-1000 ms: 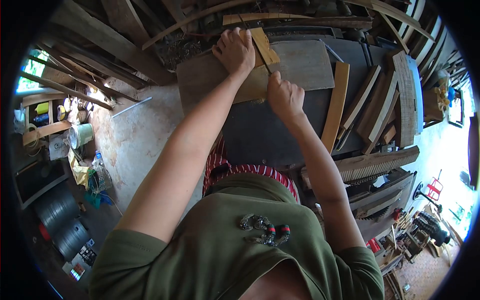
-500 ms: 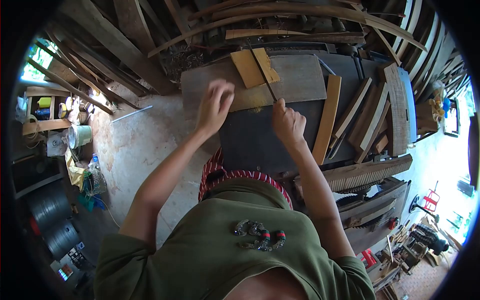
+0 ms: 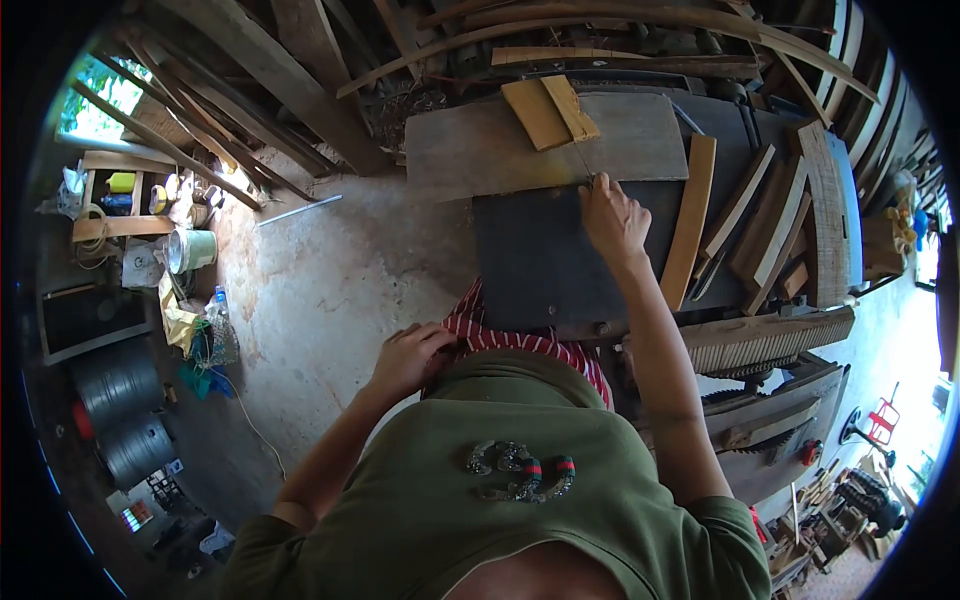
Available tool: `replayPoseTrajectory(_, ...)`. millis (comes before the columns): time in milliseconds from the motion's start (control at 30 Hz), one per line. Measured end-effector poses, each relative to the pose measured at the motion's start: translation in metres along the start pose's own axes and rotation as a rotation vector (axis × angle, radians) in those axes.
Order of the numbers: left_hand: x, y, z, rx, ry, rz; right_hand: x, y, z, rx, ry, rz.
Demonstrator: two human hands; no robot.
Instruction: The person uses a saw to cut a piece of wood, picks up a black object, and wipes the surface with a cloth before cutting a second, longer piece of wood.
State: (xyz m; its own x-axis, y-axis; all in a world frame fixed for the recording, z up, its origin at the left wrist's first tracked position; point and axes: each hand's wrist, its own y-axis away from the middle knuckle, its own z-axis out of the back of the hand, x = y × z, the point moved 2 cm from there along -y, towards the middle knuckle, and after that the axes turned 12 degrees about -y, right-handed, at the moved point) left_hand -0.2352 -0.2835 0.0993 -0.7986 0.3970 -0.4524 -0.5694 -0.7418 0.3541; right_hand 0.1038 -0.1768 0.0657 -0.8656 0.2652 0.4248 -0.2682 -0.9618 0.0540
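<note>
My right hand (image 3: 615, 218) is closed around the near end of a thin dark tool (image 3: 583, 160), whose far part points at a yellow wood block (image 3: 541, 112) and is hard to make out. The block, with a ridge along its right part, lies on a wide grey-brown board (image 3: 460, 150). Yellow dust marks the board just below the block. Down at my waist, my left hand (image 3: 410, 358) has its fingers bent against a red striped cloth (image 3: 520, 340).
A dark tabletop (image 3: 540, 250) extends under the board. Cut wood strips (image 3: 692, 222) lie to its right, beside a ribbed wooden piece (image 3: 750, 342). Long planks (image 3: 320, 90) lean at the back. At left, a bucket (image 3: 192, 250) and black drums (image 3: 120, 385) stand on the floor.
My left hand has dropped from beside the board to the striped cloth. My right hand still holds the tool, which shows much less of its length. The view has shifted left.
</note>
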Motion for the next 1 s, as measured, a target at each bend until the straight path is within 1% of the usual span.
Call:
replayPoseTrajectory(67, -0.005, -0.004, 0.003, -0.067, -0.359, -0.159, 0.0, 0.001, -0.001, 0.002, -0.009, 0.001)
replayPoseTrajectory(100, -0.006, -0.005, 0.002, -0.066, -0.362, -0.159, 0.0, 0.001, -0.001, 0.0, -0.01, 0.002)
replayPoseTrajectory(167, -0.011, -0.006, 0.004, -0.287, -0.563, -0.32, -0.002, 0.002, -0.002, -0.002, -0.012, 0.001)
replayPoseTrajectory(200, -0.007, -0.002, 0.0, -0.289, -0.564, -0.328, -0.003, 0.002, -0.001, -0.002, -0.014, 0.004)
replayPoseTrajectory(267, 0.009, 0.012, -0.008, -0.394, -0.613, -0.258, -0.005, 0.002, -0.003, -0.01, -0.017, 0.004)
replayPoseTrajectory(300, 0.005, 0.011, -0.005, -0.391, -0.617, -0.262, -0.005, 0.003, -0.004, -0.009, -0.02, 0.009)
replayPoseTrajectory(367, -0.004, 0.008, -0.001, -0.341, -0.522, -0.214, -0.004, 0.0, -0.004, -0.01, -0.027, 0.004)
replayPoseTrajectory(467, -0.012, -0.012, -0.003, -0.275, -0.543, -0.213, 0.0, -0.002, -0.003, 0.0, -0.042, -0.018)
replayPoseTrajectory(500, -0.019, -0.018, -0.002, -0.267, -0.56, -0.239, 0.001, -0.002, -0.002, 0.004, -0.047, -0.021)
replayPoseTrajectory(533, -0.017, -0.013, 0.0, -0.264, -0.557, -0.245, 0.0, -0.002, -0.005, 0.005, -0.045, -0.028)
replayPoseTrajectory(633, -0.001, 0.006, 0.017, -0.106, -0.168, -0.149, -0.009, 0.001, -0.004, -0.02, -0.131, -0.008)
replayPoseTrajectory(667, 0.004, 0.016, 0.028, -0.096, -0.167, -0.156, -0.008, 0.003, -0.002, -0.019, -0.13, -0.021)
replayPoseTrajectory(733, 0.02, 0.037, 0.042, 0.03, 0.217, 0.007, -0.007, 0.005, 0.0, -0.012, -0.135, -0.025)
replayPoseTrajectory(767, 0.027, 0.046, 0.047, 0.04, 0.214, 0.007, -0.007, 0.006, -0.001, -0.008, -0.138, -0.034)
replayPoseTrajectory(833, 0.037, 0.064, 0.05, 0.161, 0.548, 0.192, -0.008, 0.007, -0.004, -0.068, -0.136, 0.013)
replayPoseTrajectory(867, 0.035, 0.072, 0.048, 0.173, 0.54, 0.193, -0.007, 0.007, -0.006, -0.065, -0.142, 0.0)
replayPoseTrajectory(933, 0.03, 0.085, 0.034, 0.146, 0.912, 0.439, -0.009, 0.008, -0.007, -0.067, -0.143, -0.006)
replayPoseTrajectory(967, 0.027, 0.086, 0.028, 0.075, 0.947, 0.448, -0.01, 0.009, -0.007, -0.062, -0.145, -0.031)
replayPoseTrajectory(1000, 0.02, 0.083, 0.023, 0.097, 0.94, 0.451, -0.011, 0.008, -0.006, -0.076, -0.158, -0.013)
